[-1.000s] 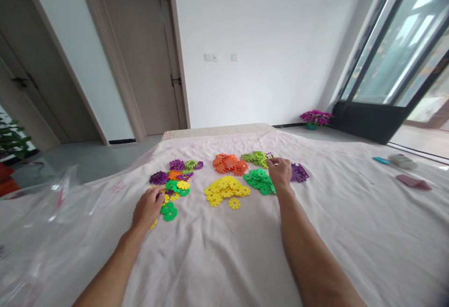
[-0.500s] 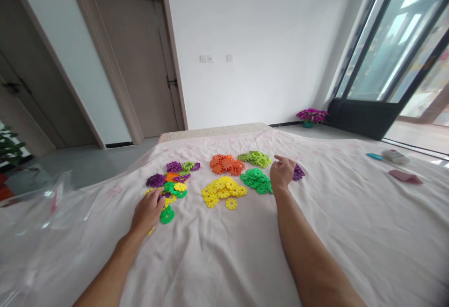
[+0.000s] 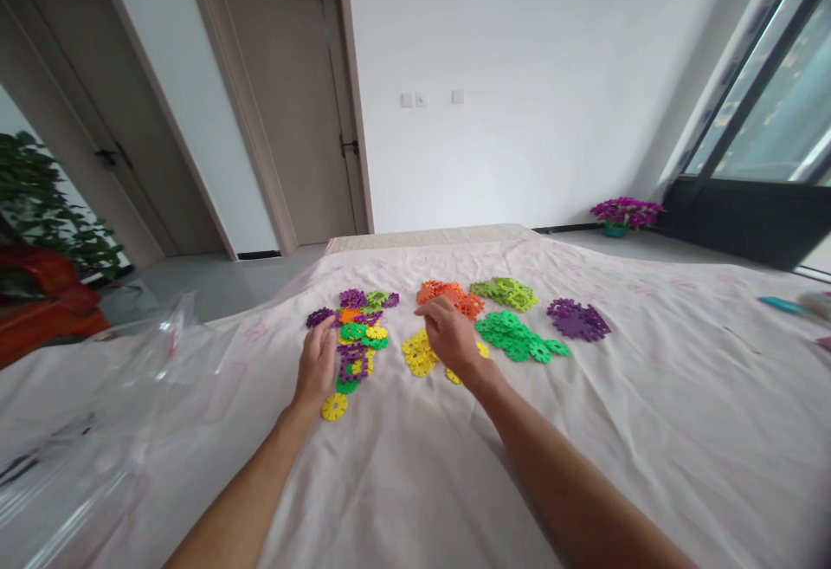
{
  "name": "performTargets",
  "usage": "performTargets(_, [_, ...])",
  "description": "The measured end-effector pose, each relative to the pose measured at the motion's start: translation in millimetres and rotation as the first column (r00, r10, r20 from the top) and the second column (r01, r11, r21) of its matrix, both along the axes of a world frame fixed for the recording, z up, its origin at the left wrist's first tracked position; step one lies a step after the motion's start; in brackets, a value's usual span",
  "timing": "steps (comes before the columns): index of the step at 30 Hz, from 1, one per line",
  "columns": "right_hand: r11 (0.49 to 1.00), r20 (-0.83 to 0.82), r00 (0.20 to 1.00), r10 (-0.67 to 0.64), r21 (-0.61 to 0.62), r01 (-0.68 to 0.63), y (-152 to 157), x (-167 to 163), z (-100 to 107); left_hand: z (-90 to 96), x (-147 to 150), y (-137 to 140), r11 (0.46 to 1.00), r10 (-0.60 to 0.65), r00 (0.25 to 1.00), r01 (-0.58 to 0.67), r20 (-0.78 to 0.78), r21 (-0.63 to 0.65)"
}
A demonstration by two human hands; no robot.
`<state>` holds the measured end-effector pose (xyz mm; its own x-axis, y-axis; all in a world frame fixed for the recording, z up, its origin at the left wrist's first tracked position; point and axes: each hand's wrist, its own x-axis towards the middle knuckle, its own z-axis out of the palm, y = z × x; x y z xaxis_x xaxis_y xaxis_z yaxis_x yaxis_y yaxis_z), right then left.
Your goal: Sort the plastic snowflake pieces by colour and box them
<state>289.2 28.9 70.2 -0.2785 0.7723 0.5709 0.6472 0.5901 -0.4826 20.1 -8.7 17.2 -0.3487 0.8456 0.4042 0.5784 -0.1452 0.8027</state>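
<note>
Wrinkled cloth (image 3: 389, 482), crinkly clear plastic bag (image 3: 162, 361) on it, left side. One round slotted yellow disc (image 3: 334, 406) at near end of the one mixed pile (image 3: 376, 332), flat plastic pieces. Left hand (image 3: 316, 365) at that pile's left edge, fingers close together; can't tell if gripping. Right hand (image 3: 451, 335) over yellow pile (image 3: 419, 354), fingers curled; can't tell if pinching anything. Single-colour piles: five, counting yellow. Others: green (image 3: 512, 335), toothed purple (image 3: 577, 320), orange (image 3: 445, 292), lime (image 3: 505, 292). Beyond: three square wall plates (image 3: 458, 97).
</note>
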Motion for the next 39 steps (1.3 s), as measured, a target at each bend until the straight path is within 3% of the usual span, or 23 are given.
performTargets(3, [0.979,0.181,0.962,0.206,-0.035,-0.203,-23,-31,-11,0.3,-20,-2,0.99,0.126,0.982,-0.134,-0.139,-0.049])
performTargets(5, [0.961,0.281,0.92,0.274,-0.041,-0.274,-36,-46,-17,-1.5,-30,-3,0.967,0.178,0.944,-0.22,-0.279,-0.127])
performTargets(10, [0.948,0.428,0.851,0.303,-0.042,-0.317,-47,-71,-28,-6.3,-32,-1,0.947,0.092,0.851,-0.235,-0.517,-0.219])
performTargets(16, [0.94,0.394,0.863,0.317,-0.012,-0.34,-42,-76,-42,-11.3,-30,3,0.949,0.057,0.799,-0.23,-0.598,-0.216])
performTargets(20, [0.937,0.278,0.911,0.304,0.086,-0.339,-37,-67,-40,-13.5,-32,3,0.948,0.048,0.794,-0.227,-0.606,-0.223])
performTargets(23, [0.957,0.168,0.969,0.183,0.195,-0.214,-22,-45,-28,-14.5,-33,2,0.954,0.036,0.789,-0.21,-0.613,-0.215])
performTargets(26, [0.963,0.003,0.998,-0.065,0.263,0.062,5,-6,-17,-15.0,-34,2,0.96,0.022,0.782,-0.192,-0.623,-0.206])
performTargets(30, [0.902,-0.235,0.898,-0.373,0.135,0.41,40,55,-16,-16.6,-35,3,0.958,0.02,0.765,-0.199,-0.644,-0.206])
performTargets(34, [0.836,-0.317,0.795,-0.518,0.011,0.549,59,104,-28,-20.0,-37,5,0.961,0.017,0.746,-0.197,-0.665,-0.196])
performTargets(39, [0.715,-0.329,0.662,-0.674,-0.064,0.696,64,149,-43,-23.8,-40,6,0.968,0.017,0.728,-0.184,-0.685,-0.173])
